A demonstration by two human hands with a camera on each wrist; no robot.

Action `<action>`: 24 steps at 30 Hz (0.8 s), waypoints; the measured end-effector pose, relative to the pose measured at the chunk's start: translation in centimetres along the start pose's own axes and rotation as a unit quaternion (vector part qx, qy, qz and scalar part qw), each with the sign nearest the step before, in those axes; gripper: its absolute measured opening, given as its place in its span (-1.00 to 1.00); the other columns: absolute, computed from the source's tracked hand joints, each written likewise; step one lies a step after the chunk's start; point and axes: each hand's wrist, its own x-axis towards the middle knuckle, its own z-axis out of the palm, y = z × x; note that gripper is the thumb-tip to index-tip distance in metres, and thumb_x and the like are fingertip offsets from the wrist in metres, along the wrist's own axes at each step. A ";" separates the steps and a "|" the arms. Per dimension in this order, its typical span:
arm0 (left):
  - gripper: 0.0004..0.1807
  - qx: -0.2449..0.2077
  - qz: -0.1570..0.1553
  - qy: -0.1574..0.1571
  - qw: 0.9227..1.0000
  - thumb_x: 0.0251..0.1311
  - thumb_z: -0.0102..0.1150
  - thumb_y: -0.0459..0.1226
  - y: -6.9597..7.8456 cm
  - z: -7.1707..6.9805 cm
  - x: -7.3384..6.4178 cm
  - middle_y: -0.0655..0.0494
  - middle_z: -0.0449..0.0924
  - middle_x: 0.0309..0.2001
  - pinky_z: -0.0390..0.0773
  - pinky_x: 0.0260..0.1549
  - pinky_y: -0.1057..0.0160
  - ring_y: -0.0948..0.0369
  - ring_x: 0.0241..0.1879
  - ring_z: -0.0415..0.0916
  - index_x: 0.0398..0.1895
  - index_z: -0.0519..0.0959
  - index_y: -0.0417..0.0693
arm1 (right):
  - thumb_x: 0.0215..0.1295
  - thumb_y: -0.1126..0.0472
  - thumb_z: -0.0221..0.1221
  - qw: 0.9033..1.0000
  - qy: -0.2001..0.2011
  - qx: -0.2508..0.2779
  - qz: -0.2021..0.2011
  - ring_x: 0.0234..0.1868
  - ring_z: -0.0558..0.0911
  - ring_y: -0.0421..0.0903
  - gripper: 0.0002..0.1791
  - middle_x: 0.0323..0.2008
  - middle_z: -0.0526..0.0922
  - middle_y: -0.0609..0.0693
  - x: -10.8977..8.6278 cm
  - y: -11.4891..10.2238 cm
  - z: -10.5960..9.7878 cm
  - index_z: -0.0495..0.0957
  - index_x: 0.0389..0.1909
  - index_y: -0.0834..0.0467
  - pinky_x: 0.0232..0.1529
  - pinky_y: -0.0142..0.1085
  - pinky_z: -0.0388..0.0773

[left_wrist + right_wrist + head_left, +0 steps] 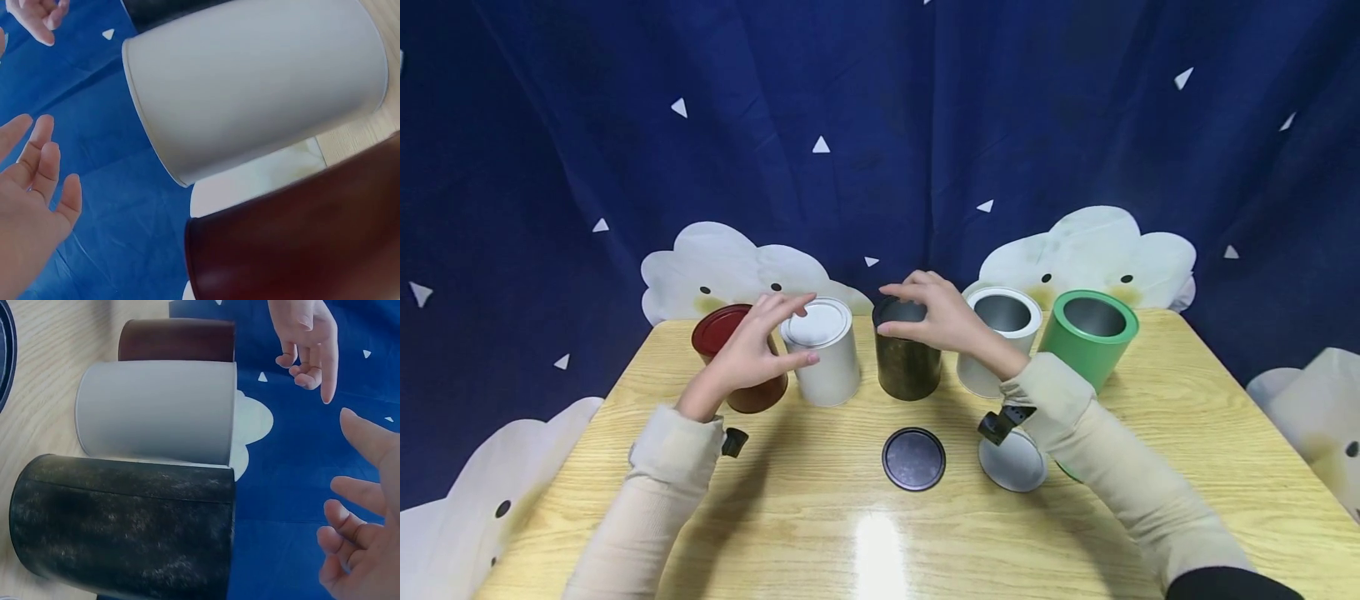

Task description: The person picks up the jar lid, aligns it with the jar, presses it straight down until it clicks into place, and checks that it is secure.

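Note:
My left hand (751,350) hovers over the red can (760,396) and beside the lidded white can (831,375), thumb and fingers spread with nothing between them. In the left wrist view that hand's fingers (44,165) are apart from the white can's top edge. Over the black can (908,371), whose top is uncovered, my right hand (943,317) is held with thumb and fingers apart, empty. The right wrist view shows a gap between its fingers (350,531) and the black can's rim. A red lid (718,329) covers the red can.
Farther right stand an open white can (973,375) and an open green can (1082,350). In front of the row lie a black lid (913,458) and a pale grey lid (1018,467); a green edge shows beside the right sleeve. A blue curtain (880,167) hangs behind the wooden table (820,500).

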 end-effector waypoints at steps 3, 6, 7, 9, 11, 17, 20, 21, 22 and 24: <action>-0.24 -0.001 0.007 0.010 1.000 -0.21 0.42 -0.25 0.3 0.3 -0.2 -0.07 0.46 -0.13 0.24 -0.12 0.10 0.06 -0.10 0.26 0.16 0.38 -0.27 | -0.10 0.06 0.38 1.000 -0.001 -0.004 -0.012 -0.32 0.41 -0.01 -0.44 -0.40 0.50 0.09 -0.7 0.0 -0.6 0.57 -0.02 0.21 -0.30 -0.23 0.30; -0.23 -0.001 0.005 0.012 1.000 -0.22 0.42 -0.27 0.6 0.7 -0.5 -0.10 0.46 -0.12 0.24 -0.11 0.08 0.04 -0.08 0.27 0.17 0.37 -0.25 | -0.11 0.07 0.39 1.000 -0.004 -0.004 -0.017 -0.34 0.41 0.01 -0.43 -0.44 0.47 0.03 -1.4 -0.1 -1.1 0.57 -0.03 0.22 -0.34 -0.24 0.30; -0.23 -0.001 0.001 0.010 1.000 -0.22 0.43 -0.26 0.8 0.9 -0.6 -0.11 0.46 -0.11 0.24 -0.11 0.07 0.04 -0.08 0.26 0.17 0.37 -0.25 | -0.11 0.07 0.39 1.000 -0.005 -0.004 -0.016 -0.34 0.42 0.01 -0.44 -0.43 0.47 0.01 -1.7 -0.1 -1.2 0.57 -0.03 0.21 -0.33 -0.24 0.30; -0.22 -0.002 -0.004 0.007 1.000 -0.23 0.44 -0.26 1.0 1.1 -0.8 -0.13 0.46 -0.09 0.24 -0.12 0.06 0.04 -0.09 0.26 0.18 0.37 -0.23 | -0.11 0.07 0.39 1.000 -0.006 -0.005 -0.016 -0.33 0.43 0.01 -0.44 -0.43 0.47 -0.02 -2.2 -0.2 -1.5 0.57 -0.04 0.22 -0.33 -0.24 0.31; -0.21 -0.005 -0.010 0.003 1.000 -0.24 0.45 -0.26 1.3 1.3 -1.0 -0.14 0.45 -0.06 0.25 -0.13 0.05 0.04 -0.09 0.25 0.18 0.37 -0.20 | -0.11 0.08 0.39 1.000 -0.005 -0.006 -0.018 -0.33 0.44 0.01 -0.45 -0.42 0.48 -0.02 -2.7 -0.3 -1.7 0.58 -0.06 0.23 -0.34 -0.24 0.32; -0.21 -0.017 -0.008 -0.002 1.000 -0.23 0.44 -0.24 1.8 1.7 -1.4 -0.12 0.46 -0.07 0.27 -0.11 0.03 0.05 -0.08 0.25 0.18 0.37 -0.19 | -0.16 0.07 0.41 1.000 0.005 -0.015 -0.022 -0.37 0.44 -0.06 -0.44 -0.37 0.52 0.01 -4.0 -0.3 -2.4 0.59 -0.07 0.22 -0.35 -0.25 0.33; -0.22 -0.022 -0.004 -0.004 1.000 -0.22 0.43 -0.24 2.1 2.0 -1.6 -0.08 0.46 -0.11 0.29 -0.08 0.02 0.05 -0.06 0.28 0.18 0.36 -0.19 | -0.18 0.07 0.41 0.999 0.006 -0.019 -0.027 -0.35 0.45 -0.10 -0.42 -0.36 0.53 0.00 -4.6 -0.1 -2.8 0.59 -0.06 0.20 -0.33 -0.24 0.34; -0.23 -0.026 -0.004 -0.005 1.000 -0.21 0.43 -0.25 2.1 2.1 -1.7 -0.08 0.46 -0.12 0.29 -0.08 0.02 0.06 -0.06 0.29 0.18 0.36 -0.19 | -0.18 0.07 0.41 0.999 0.004 -0.020 -0.030 -0.34 0.46 -0.10 -0.41 -0.36 0.53 0.00 -4.8 0.0 -2.8 0.58 -0.05 0.20 -0.31 -0.23 0.35; -0.23 -0.029 -0.006 -0.007 1.000 -0.21 0.43 -0.25 2.2 2.2 -1.8 -0.08 0.46 -0.12 0.30 -0.09 0.03 0.06 -0.06 0.30 0.18 0.36 -0.19 | -0.18 0.07 0.41 0.999 0.000 -0.017 -0.031 -0.33 0.47 -0.09 -0.40 -0.36 0.53 -0.01 -5.0 0.1 -2.9 0.57 -0.03 0.20 -0.30 -0.23 0.36; -0.25 -0.036 -0.009 -0.011 0.999 -0.19 0.42 -0.26 2.4 2.5 -1.9 -0.06 0.46 -0.14 0.32 -0.09 0.04 0.07 -0.07 0.32 0.18 0.36 -0.20 | -0.17 0.09 0.41 0.999 -0.007 -0.014 -0.034 -0.30 0.48 -0.07 -0.39 -0.36 0.52 -0.01 -5.5 0.4 -2.9 0.55 -0.01 0.21 -0.29 -0.23 0.36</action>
